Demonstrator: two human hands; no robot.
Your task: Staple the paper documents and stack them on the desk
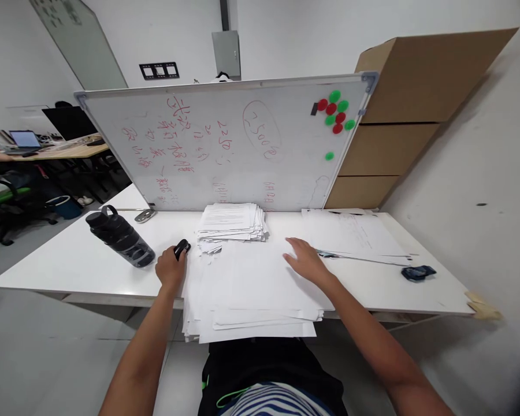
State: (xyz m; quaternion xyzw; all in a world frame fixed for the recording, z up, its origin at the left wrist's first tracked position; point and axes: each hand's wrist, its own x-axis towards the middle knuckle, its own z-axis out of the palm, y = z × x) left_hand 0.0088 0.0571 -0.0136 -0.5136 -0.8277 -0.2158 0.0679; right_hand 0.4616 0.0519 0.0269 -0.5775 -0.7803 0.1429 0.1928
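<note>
My left hand [170, 268] is closed around what looks like a small black stapler [182, 248], at the left edge of the large paper pile. My right hand [304, 260] is open, fingers apart, over the right side of the white sheets [251, 274] and holding nothing. These sheets lie in a broad pile in front of me, some hanging past the table's front edge. Behind them stands a thick stack of printed papers [231, 222], its edges uneven. Torn paper scraps [211, 248] lie just in front of that stack.
A black water bottle [121, 238] stands on the white table [82, 260] at left, near a silver oval object [145, 215]. A whiteboard [242, 144] leans behind. At right are more sheets [351, 234], a dark blue object [418, 273] and cardboard boxes [381, 147]. A person sits far left.
</note>
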